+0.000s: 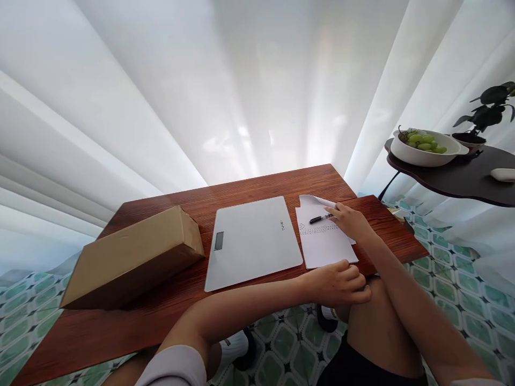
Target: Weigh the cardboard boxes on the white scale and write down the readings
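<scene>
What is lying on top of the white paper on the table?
On the paper lies a black pen, touched by the right hand. The left hand rests on its near edge. Printed lines show; the hands cover part of the sheet.

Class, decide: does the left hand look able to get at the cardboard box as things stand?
Probably yes. The left hand rests at the table edge by the paper; only the flat scale lies between it and the box.

Table (169, 316): scale (251, 241) at centre; box (134, 257) at 9 o'clock; paper (324, 244) at 3 o'clock, pen (321, 218) on it.
</scene>
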A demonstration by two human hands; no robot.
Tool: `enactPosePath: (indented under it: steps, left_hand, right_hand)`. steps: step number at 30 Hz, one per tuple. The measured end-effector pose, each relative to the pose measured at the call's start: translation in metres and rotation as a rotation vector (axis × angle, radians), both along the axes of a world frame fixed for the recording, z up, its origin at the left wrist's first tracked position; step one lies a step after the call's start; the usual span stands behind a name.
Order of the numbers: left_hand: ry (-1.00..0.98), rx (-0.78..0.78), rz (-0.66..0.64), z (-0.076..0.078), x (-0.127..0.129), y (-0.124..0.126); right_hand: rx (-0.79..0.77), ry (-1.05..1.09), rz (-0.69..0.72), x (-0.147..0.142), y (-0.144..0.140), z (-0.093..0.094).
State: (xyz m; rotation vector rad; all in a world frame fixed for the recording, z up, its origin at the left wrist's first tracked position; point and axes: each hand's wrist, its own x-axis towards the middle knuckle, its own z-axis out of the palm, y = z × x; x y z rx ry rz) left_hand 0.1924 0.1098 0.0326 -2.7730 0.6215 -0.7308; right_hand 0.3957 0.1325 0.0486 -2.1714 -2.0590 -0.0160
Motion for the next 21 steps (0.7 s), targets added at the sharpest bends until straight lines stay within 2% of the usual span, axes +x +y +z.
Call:
enactPosePath:
  steps: [4, 8, 12, 21]
  left_hand:
    - [-0.031, -0.072, 0.052, -0.007, 0.003, 0.001]
    - [0.039, -0.133, 0.114, -0.010, 0.002, 0.000]
    - [0.118, -0.191, 0.146, -0.014, 0.003, -0.002]
    - [0.258, -0.332, 0.181, -0.010, 0.003, -0.003]
  right_hand:
    - [0.012, -0.003, 0.036, 0.005, 0.004, -0.010]
    - [0.060, 0.013, 0.051, 0.007, 0.007, -0.017]
    - [0.132, 0.047, 0.049, 0.008, 0.005, -0.017]
    - [0.513, 0.326, -0.093, 0.009, -0.017, -0.018]
